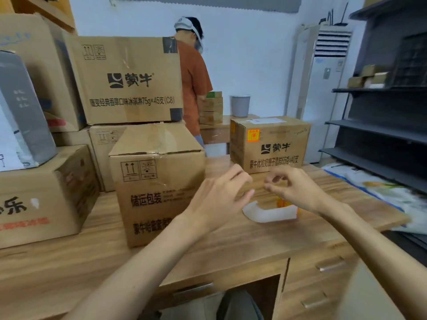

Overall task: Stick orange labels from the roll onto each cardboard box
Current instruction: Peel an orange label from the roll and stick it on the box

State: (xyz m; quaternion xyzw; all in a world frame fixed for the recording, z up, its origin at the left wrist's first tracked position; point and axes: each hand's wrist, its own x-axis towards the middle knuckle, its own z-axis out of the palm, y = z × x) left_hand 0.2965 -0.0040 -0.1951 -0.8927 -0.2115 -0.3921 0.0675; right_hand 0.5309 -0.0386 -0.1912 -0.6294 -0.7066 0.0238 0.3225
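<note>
Both hands hover over the wooden desk (231,241). My left hand (219,197) has its fingers apart and holds nothing. My right hand (293,188) has thumb and fingers curled close together; whether a label sits between them is too blurred to tell. Under the right hand lies the label roll (283,204), orange, with a white backing strip (265,214) curling out to the left. A cardboard box (159,181) stands just left of my left hand. Another box (270,144) at the back right carries an orange label (253,135) on its front.
More cardboard boxes are stacked at the left, one large (129,79) on top, one low (44,195) at the desk's left end. A person in an orange shirt (194,84) stands behind them. Dark shelves (381,125) line the right. Desk drawers (323,280) sit below.
</note>
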